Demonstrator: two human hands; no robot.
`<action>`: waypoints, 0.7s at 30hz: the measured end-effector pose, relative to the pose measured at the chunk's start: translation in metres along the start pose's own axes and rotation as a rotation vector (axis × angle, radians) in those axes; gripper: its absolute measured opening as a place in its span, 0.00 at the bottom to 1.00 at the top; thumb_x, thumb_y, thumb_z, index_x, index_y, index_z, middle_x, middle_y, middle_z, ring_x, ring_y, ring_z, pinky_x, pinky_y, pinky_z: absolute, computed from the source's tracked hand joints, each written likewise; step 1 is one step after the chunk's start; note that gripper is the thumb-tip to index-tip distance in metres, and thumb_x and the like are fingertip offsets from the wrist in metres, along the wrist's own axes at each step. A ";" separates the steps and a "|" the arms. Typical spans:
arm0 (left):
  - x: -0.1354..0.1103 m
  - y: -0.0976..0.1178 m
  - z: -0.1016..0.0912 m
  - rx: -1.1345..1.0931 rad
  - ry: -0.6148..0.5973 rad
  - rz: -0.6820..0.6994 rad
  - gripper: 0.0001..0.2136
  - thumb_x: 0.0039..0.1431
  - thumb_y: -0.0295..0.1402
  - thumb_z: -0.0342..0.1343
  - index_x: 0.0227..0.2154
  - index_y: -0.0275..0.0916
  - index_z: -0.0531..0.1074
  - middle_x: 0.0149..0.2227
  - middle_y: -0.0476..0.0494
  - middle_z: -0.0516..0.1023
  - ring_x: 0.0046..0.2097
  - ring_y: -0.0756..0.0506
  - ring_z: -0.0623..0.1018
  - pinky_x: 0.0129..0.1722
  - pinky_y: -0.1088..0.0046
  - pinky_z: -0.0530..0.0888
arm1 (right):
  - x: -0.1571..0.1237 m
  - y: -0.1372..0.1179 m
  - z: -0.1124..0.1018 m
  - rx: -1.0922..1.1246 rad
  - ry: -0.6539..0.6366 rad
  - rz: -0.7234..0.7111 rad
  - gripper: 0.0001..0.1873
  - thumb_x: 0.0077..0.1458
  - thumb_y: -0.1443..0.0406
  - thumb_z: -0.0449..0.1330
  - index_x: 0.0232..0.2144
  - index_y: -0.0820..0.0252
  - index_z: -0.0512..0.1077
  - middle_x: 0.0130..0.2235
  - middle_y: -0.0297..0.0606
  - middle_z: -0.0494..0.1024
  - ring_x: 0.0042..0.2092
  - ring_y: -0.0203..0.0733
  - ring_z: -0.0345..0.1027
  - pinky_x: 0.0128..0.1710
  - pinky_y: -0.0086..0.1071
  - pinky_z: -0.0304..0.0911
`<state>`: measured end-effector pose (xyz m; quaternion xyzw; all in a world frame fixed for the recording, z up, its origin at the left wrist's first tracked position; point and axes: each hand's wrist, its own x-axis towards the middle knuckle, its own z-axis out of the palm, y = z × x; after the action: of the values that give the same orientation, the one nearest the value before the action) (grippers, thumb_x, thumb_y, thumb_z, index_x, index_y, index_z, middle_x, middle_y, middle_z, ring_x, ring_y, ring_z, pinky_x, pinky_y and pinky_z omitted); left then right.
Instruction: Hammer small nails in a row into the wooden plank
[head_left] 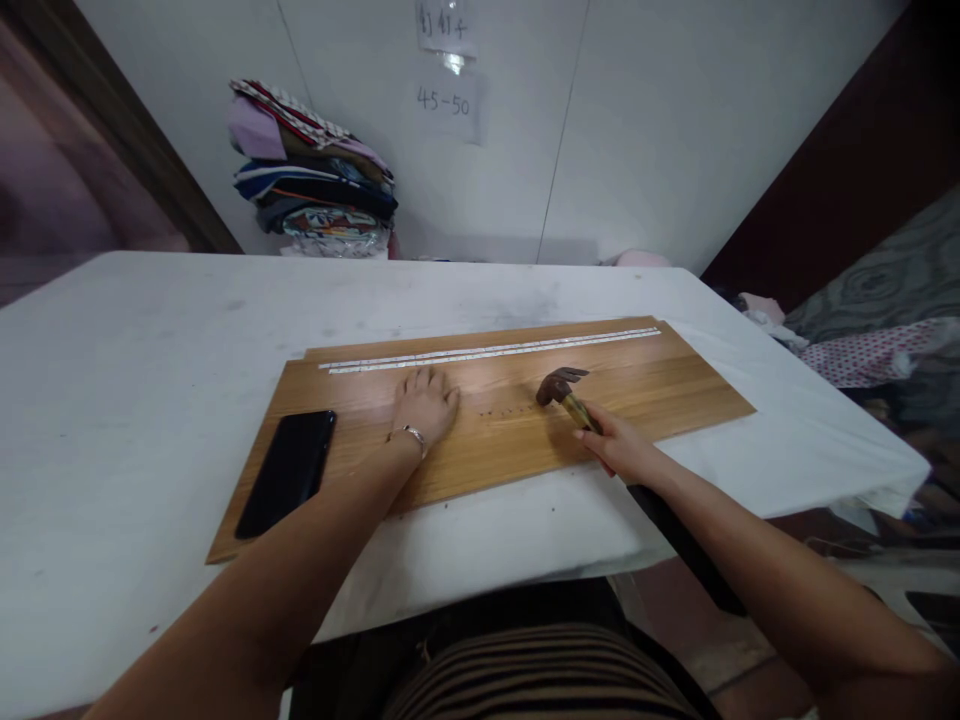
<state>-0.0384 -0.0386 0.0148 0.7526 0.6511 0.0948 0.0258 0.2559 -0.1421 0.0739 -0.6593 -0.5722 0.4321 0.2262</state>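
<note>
My right hand [616, 442] is wrapped round the handle of a claw hammer [561, 385], near its head. The hammer's dark head is over the right middle of a wooden board [465, 460], at the end of a short row of small dark nails [504, 411]; whether it touches the board I cannot tell. My left hand [424, 400] lies flat on the board with its fingers spread, left of the nails. Two white measuring strips [487, 351] run along the board's far side, just beyond my left fingertips.
A black phone [286, 474] rests on the board's left end. The board lies on a table with a white cloth [135, 400]. Folded clothes [315, 180] are stacked against the wall behind, beside handwritten paper signs [448, 100]. Dotted fabric [874, 352] is at the right.
</note>
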 end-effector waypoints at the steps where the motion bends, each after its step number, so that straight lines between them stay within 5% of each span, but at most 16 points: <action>1: 0.000 0.000 0.000 -0.002 0.000 0.001 0.23 0.69 0.42 0.42 0.57 0.37 0.73 0.66 0.31 0.69 0.67 0.34 0.66 0.66 0.53 0.63 | 0.001 0.001 0.000 -0.005 -0.001 0.005 0.30 0.58 0.62 0.55 0.63 0.62 0.65 0.21 0.21 0.59 0.16 0.31 0.51 0.14 0.26 0.50; 21: 0.001 -0.001 0.002 -0.002 -0.004 -0.004 0.23 0.69 0.42 0.42 0.57 0.37 0.73 0.67 0.32 0.68 0.68 0.34 0.65 0.66 0.53 0.62 | -0.002 0.001 -0.002 -0.003 -0.017 -0.004 0.33 0.60 0.61 0.54 0.67 0.60 0.61 0.22 0.22 0.60 0.17 0.31 0.52 0.16 0.26 0.52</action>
<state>-0.0392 -0.0372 0.0124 0.7514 0.6525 0.0939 0.0278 0.2580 -0.1443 0.0750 -0.6549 -0.5760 0.4365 0.2211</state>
